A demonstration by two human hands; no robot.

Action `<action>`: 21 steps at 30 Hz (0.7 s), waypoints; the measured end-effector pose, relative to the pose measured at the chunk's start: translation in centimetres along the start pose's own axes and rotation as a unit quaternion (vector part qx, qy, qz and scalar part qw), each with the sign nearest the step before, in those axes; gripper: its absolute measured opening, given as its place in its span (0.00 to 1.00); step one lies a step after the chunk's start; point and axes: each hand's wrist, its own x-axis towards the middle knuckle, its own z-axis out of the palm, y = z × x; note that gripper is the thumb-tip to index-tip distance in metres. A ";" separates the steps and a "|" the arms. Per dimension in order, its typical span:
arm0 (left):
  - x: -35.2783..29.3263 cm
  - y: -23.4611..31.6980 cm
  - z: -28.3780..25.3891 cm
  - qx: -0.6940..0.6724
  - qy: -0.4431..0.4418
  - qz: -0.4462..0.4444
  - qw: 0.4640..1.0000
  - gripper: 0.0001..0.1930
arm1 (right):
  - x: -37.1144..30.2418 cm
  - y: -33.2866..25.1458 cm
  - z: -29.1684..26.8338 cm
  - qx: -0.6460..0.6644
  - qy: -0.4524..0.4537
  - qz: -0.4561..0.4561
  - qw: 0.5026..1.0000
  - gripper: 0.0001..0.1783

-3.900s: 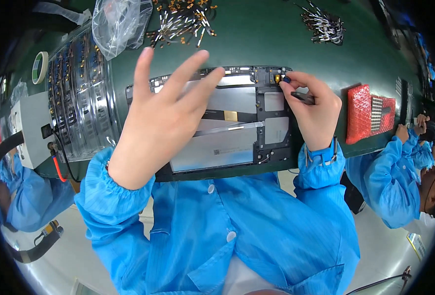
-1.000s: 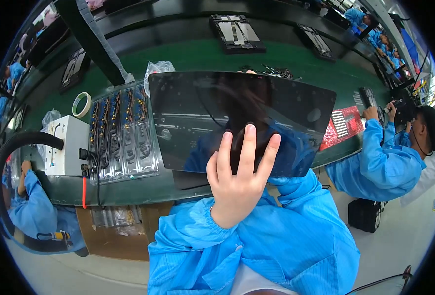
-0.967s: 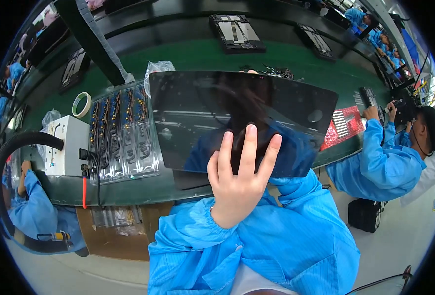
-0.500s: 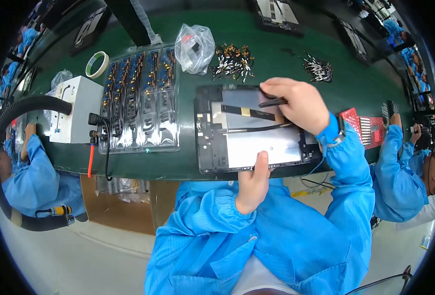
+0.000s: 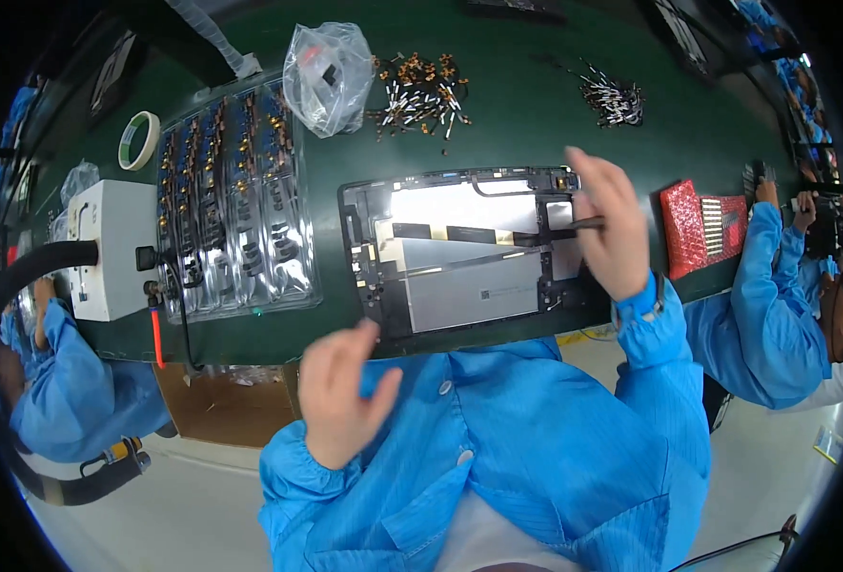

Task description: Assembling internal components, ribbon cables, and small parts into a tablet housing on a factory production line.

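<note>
Now that the opened tablet has been laid flat on the near bench, its inner parts face up accessibly, left hand loosened, fingers apart, right hand clasping a dark tool.

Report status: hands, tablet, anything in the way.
Left hand open beside tablet, near left corner. Right hand gripping dark tool. Tablet internals exposed. Right hand partly hides right edge.

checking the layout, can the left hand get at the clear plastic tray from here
Probably yes: the left hand looks empty, and nothing visible blocks its way to the clear plastic tray.
</note>
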 end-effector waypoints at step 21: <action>14.7 0.5 5.8 -0.149 0.329 0.306 0.881 0.32 | 17.8 2.3 -1.7 0.552 0.112 0.182 0.806 0.13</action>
